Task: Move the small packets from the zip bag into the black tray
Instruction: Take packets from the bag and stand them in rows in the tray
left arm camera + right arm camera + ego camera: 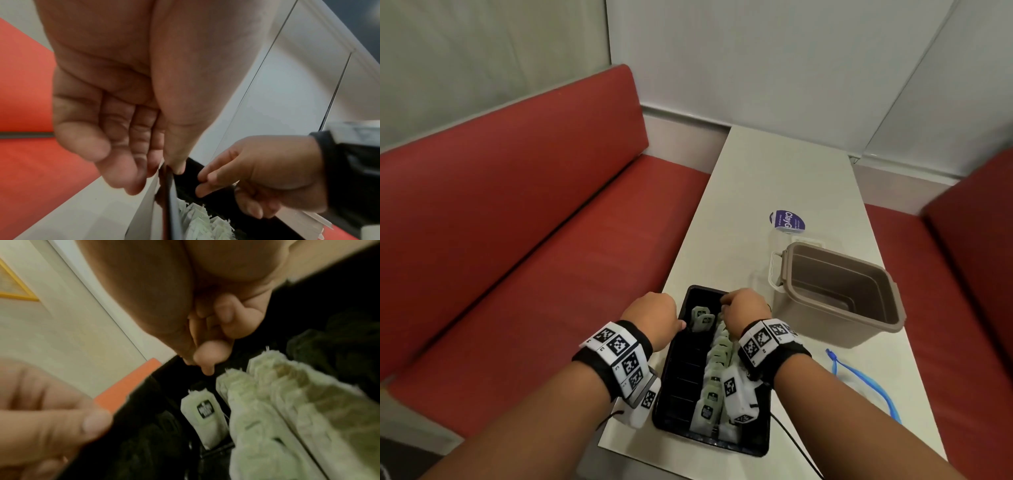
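The black tray (685, 377) lies on the white table near its front edge. A row of pale green small packets (717, 359) stands along its right half, and two more packets (702, 318) lean in the far left corner. My left hand (676, 318) holds the tray's left rim (170, 194), thumb inside and fingers outside. My right hand (726, 301) hovers over the tray's far end above the packets (267, 402), fingers curled, thumb and forefinger tips together, nothing visible between them. The clear zip bag with a blue zip strip (832, 363) lies flat to the right.
An open beige plastic container (842, 291) stands to the right of the tray's far end. Beyond it is a purple round sticker (787, 221) on clear plastic. Red bench seats (534, 240) flank the narrow table, and a black cable (798, 442) runs off the front edge.
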